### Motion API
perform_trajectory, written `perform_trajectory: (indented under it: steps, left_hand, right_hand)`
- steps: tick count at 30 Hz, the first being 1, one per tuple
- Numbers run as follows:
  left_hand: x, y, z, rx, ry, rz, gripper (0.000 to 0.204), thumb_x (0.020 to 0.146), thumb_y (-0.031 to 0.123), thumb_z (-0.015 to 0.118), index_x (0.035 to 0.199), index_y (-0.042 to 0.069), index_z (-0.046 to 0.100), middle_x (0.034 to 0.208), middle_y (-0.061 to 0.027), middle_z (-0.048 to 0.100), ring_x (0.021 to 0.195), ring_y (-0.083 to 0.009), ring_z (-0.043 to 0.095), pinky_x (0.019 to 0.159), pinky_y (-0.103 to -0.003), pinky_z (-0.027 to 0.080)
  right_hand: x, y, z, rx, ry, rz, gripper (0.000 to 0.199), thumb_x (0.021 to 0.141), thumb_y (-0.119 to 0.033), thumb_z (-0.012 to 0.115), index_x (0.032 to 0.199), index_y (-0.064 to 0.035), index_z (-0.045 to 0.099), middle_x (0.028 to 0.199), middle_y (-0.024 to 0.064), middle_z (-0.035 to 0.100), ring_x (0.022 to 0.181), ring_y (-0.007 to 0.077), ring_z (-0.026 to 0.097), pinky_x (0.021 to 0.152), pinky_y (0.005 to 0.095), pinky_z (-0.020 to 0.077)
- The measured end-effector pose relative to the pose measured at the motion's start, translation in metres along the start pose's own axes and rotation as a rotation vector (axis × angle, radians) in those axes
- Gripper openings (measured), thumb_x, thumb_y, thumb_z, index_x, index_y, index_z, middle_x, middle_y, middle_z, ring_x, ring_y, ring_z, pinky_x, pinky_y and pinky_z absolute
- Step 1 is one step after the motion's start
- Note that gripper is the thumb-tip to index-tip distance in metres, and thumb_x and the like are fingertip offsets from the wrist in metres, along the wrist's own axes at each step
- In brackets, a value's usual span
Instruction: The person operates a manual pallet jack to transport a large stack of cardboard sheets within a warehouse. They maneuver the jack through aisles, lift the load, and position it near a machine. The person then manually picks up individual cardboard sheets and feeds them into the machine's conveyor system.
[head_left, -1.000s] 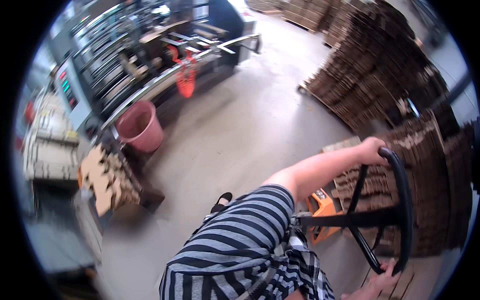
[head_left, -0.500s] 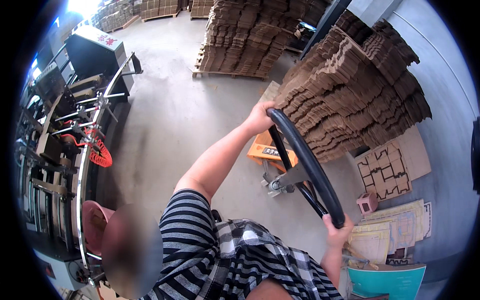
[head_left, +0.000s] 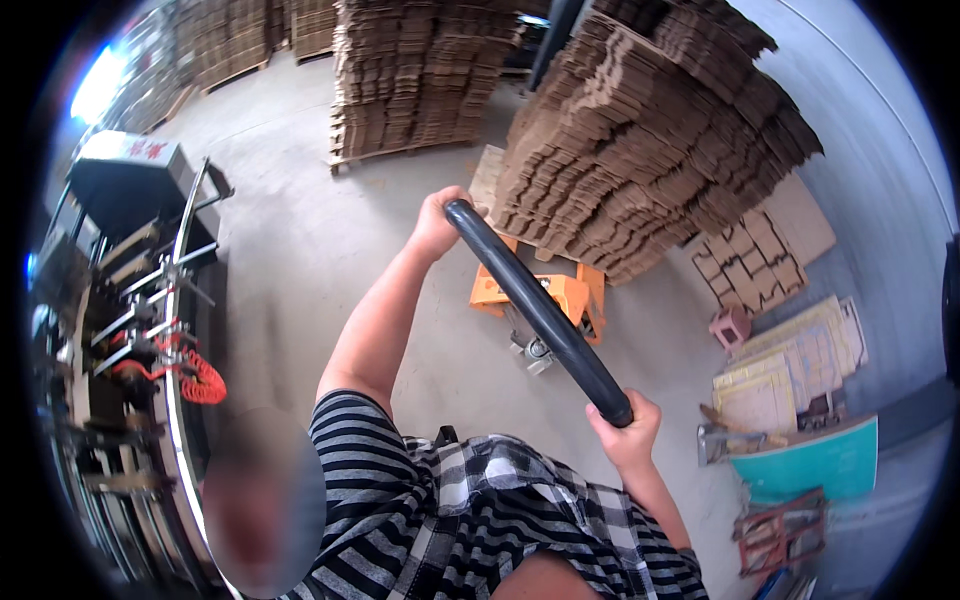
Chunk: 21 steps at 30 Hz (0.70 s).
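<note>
Both my hands grip the black handle (head_left: 535, 310) of an orange pallet jack (head_left: 565, 296). My left hand (head_left: 440, 222) is wrapped round the far left end of the bar. At the near right end my right hand (head_left: 628, 425) is closed on it. The handle slants across the middle of the view and hides its own shaft. Below it the jack's orange body and a grey wheel show. Just past the jack rises a tall stack of brown cardboard sheets (head_left: 650, 140); whether the forks are under its pallet is hidden.
A machine (head_left: 120, 290) with a metal rail and red coiled hose lines the left. Another palletised cardboard stack (head_left: 420, 80) stands ahead. Along the right wall are cut boards (head_left: 755, 260), a pink stool (head_left: 730, 327), a teal panel (head_left: 810, 465) and a red metal frame (head_left: 780, 535).
The handle has swung left and now lies straighter before me, covering its shaft. Both hands moved left with it and kept their grip. The surroundings have shifted in view.
</note>
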<state>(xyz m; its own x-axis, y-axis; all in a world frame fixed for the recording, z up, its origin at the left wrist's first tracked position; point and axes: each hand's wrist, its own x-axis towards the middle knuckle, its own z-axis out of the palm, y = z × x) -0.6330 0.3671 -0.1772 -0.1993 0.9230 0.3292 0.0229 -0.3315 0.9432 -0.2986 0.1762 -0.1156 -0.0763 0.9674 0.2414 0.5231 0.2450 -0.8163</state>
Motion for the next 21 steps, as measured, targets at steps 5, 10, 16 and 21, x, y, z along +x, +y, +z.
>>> perform_trajectory:
  steps: [5,10,16,21]
  left_hand:
    - [0.010,0.004,-0.047,-0.048,-0.082,-0.012,0.019,0.078,0.005,0.072,0.068,0.007,0.055,0.063,0.0040,0.055,0.056,-0.0038,0.050,0.050,-0.021,0.040]
    - [0.017,0.007,-0.091,-0.039,-0.135,0.005,0.019,0.076,0.009,0.074,0.070,0.007,0.056,0.063,0.0031,0.055,0.057,-0.0051,0.051,0.051,-0.022,0.041]
    - [0.009,0.020,-0.153,-0.082,-0.166,0.003,0.019,0.077,0.009,0.074,0.071,0.006,0.056,0.064,0.0016,0.057,0.061,-0.0075,0.059,0.055,-0.023,0.047]
    - [-0.017,0.031,-0.191,-0.033,-0.106,0.066,0.018,0.077,0.008,0.074,0.075,0.003,0.056,0.069,-0.0009,0.057,0.063,-0.0088,0.058,0.058,-0.025,0.048]
  right_hand:
    - [-0.019,-0.046,0.050,-0.022,0.040,-0.004,0.021,0.066,-0.009,0.075,0.064,-0.0018,0.055,0.054,-0.0001,0.050,0.049,0.0070,0.045,0.046,0.0242,0.0348]
    - [-0.044,-0.082,0.097,-0.081,0.104,0.056,0.023,0.063,-0.010,0.075,0.061,-0.0021,0.053,0.054,0.0037,0.051,0.048,0.0105,0.048,0.046,0.0252,0.0370]
    - [-0.064,-0.135,0.139,-0.086,-0.044,0.025,0.024,0.063,-0.010,0.075,0.061,-0.0031,0.053,0.055,0.0043,0.049,0.047,0.0140,0.047,0.046,0.0277,0.0363]
    - [-0.069,-0.172,0.144,-0.021,-0.489,-0.043,0.023,0.061,-0.010,0.077,0.064,-0.0021,0.056,0.058,0.0082,0.052,0.051,0.0226,0.052,0.050,0.0318,0.0413]
